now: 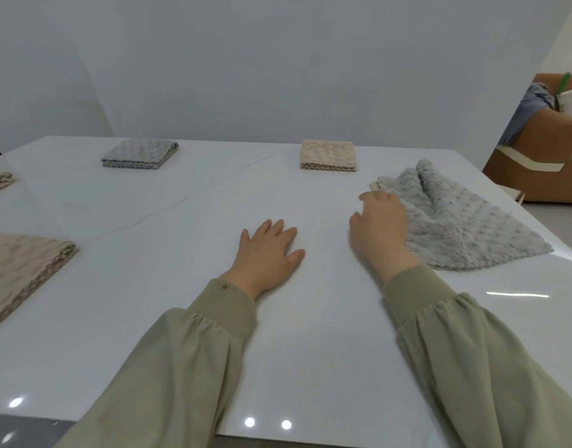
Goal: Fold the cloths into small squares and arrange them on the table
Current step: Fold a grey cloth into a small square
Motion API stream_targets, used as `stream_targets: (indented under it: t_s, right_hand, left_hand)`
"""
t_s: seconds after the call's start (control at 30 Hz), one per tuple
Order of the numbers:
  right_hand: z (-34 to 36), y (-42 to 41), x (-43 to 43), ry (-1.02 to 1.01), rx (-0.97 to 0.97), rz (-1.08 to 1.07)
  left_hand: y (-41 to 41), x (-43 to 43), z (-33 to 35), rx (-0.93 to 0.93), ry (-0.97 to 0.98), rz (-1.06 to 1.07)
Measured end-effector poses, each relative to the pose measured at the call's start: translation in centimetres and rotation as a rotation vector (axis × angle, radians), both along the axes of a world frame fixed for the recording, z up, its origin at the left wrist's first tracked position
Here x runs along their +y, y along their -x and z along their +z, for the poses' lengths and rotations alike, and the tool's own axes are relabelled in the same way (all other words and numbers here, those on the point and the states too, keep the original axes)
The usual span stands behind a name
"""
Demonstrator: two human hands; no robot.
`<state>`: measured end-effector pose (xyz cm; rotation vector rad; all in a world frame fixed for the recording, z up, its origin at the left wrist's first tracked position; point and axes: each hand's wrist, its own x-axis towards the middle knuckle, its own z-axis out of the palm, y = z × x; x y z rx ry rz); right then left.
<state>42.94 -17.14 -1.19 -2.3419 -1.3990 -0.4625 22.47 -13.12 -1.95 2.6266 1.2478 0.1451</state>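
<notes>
left hand (269, 253) flat, empty, on table (181, 318) | right hand (380, 226) fingers curled at unfolded grey cloth (456, 221) edge, hold unclear

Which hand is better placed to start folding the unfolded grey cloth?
Right. The right hand already lies against the grey cloth at its near-left edge, while the left hand rests flat on the bare table, apart from it.

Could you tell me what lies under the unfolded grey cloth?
Only the white table shows around the grey cloth; a beige corner peeks out at its far-left edge. The rest is covered.
</notes>
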Motion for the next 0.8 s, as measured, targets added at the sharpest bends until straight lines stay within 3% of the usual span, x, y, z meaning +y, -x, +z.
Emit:
stream_targets:
  t_s: [0.17,0.5,0.57,0.7,0.73,0.8]
  right_hand:
    - [0.0,-3.4,-0.7,0.101,0.109,-0.284]
    - [-0.5,-5.1,-0.3,-0.167,0.2,-0.271]
    - [0.0,-4.3,-0.2,-0.274,0.105,-0.18]
    - [2.1,-0.6,-0.9,-0.846,-0.132,0.353]
    - [2.2,0.4,-1.1,-0.844,-0.174,0.432]
    - [1.7,1.6,-0.9,-0.609,-0.199,0.408]
  left_hand:
    - [0.0,0.1,-0.1,-0.007,-0.003,0.013]
    - [-0.1,0.5,-0.2,-0.041,0.012,0.032]
    - [-0.1,0.5,-0.2,-0.048,0.013,0.033]
    - [0.0,0.7,-0.1,-0.146,0.046,0.054]
    - [0.1,0.7,0.0,-0.212,0.061,0.071]
    - [0.4,0.9,0.2,-0.356,0.09,0.115]
